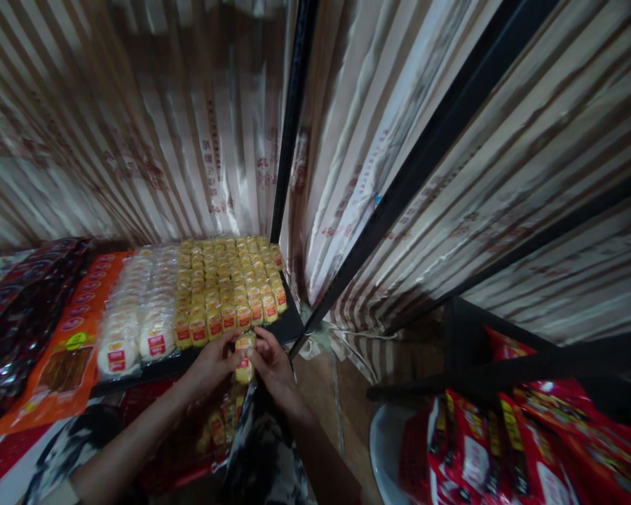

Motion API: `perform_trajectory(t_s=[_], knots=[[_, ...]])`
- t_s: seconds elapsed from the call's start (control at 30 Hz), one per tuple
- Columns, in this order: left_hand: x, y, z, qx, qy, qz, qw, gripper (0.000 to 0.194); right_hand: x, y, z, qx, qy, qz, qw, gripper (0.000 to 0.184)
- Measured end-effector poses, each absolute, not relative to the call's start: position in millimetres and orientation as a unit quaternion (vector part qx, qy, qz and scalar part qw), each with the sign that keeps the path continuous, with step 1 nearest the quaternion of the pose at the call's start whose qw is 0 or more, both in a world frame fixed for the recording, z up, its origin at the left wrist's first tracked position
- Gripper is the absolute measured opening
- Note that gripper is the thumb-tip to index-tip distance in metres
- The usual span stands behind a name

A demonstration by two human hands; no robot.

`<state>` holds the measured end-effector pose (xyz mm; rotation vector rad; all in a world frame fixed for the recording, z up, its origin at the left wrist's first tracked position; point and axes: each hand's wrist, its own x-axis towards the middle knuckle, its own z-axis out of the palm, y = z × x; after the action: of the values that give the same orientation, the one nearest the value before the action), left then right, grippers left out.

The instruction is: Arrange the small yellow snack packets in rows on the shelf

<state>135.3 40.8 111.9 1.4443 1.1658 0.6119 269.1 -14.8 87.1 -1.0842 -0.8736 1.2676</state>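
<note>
Between my two hands is a small yellow wrapped snack pack (245, 359) with a red and white label, held upright. My left hand (215, 361) grips its left side and my right hand (274, 365) its right side, fingers and thumbs closed around it. Just beyond my hands, rows of matching yellow packs (231, 280) stand close together on a dark shelf (292, 315). Below my wrists, more yellow packs (218, 426) lie in a red container (181, 473), partly hidden by my arms.
Left of the yellow rows stand white round packs (158, 337), an orange bag (68, 365) and dark shiny bags (21, 330). Black posts (357, 259) rise before striped curtains (215, 140). Red snack bags (467, 449) fill a pale tub (383, 449) at lower right.
</note>
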Motion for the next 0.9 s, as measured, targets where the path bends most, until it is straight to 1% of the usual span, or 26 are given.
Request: perform_trajectory(t_s=[0.07,0.13,0.2,0.27,0.37,0.43,0.5,0.63,0.77,0.9], knots=[[138,47,112,0.596,0.484,0.268,0.582,0.044,270,-9,84,-0.479,-0.37,0.53,0.594,0.048],[142,53,117,0.573,0.48,0.271,0.607,0.043,273,-3,86,-0.5,-0.374,0.503,0.597,0.046],[147,60,127,0.557,0.487,0.278,0.613,0.047,281,4,90,-0.54,-0.392,0.447,0.596,0.041],[152,66,140,0.547,0.494,0.299,0.606,0.053,293,13,95,-0.592,-0.42,0.356,0.588,0.039],[162,79,161,0.536,0.493,0.32,0.606,0.056,313,32,96,-0.645,-0.452,0.242,0.566,0.045],[171,91,171,0.536,0.493,0.327,0.602,0.053,325,48,93,-0.659,-0.456,0.224,0.554,0.051],[182,107,178,0.55,0.496,0.35,0.573,0.048,334,63,88,-0.669,-0.451,0.238,0.541,0.055],[210,147,180,0.611,0.501,0.387,0.475,0.039,339,84,77,-0.681,-0.435,0.269,0.524,0.061],[240,184,174,0.669,0.515,0.36,0.397,0.034,332,90,66,-0.686,-0.439,0.267,0.516,0.059],[268,209,167,0.73,0.504,0.338,0.314,0.028,324,91,60,-0.691,-0.456,0.222,0.516,0.057]])
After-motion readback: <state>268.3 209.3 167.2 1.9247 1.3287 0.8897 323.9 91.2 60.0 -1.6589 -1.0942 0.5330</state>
